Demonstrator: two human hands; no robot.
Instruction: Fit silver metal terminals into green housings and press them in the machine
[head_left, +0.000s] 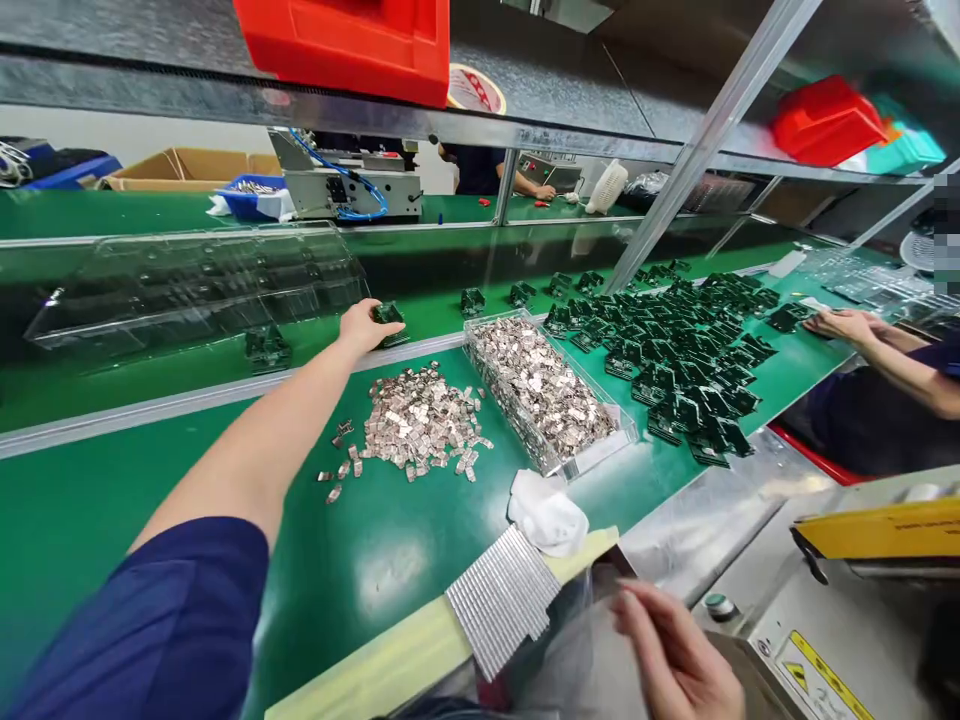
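Note:
My left hand [361, 328] reaches across the green bench to the far strip, its fingers closed on a small dark green circuit board [388, 314]. At the bottom, my right hand [675, 650] is slightly blurred, with fingers curled and pressed together beside a clear plastic bag [577, 630]. Whether anything is between its fingertips is hidden. Small silvery metal parts lie in a loose pile [424, 420] right of my left forearm. More of them fill a clear plastic box [551, 385]. A ridged silver plate [502, 600] and a crumpled white cloth [547, 510] lie near the bench edge.
Many green boards lie heaped [690, 350] to the right, where a co-worker's hands [847, 325] are busy. Other boards [472, 301] stand along the far strip. A clear blister tray [210, 280] is at left. Overhead, a shelf [585, 135] carries red bins [352, 50].

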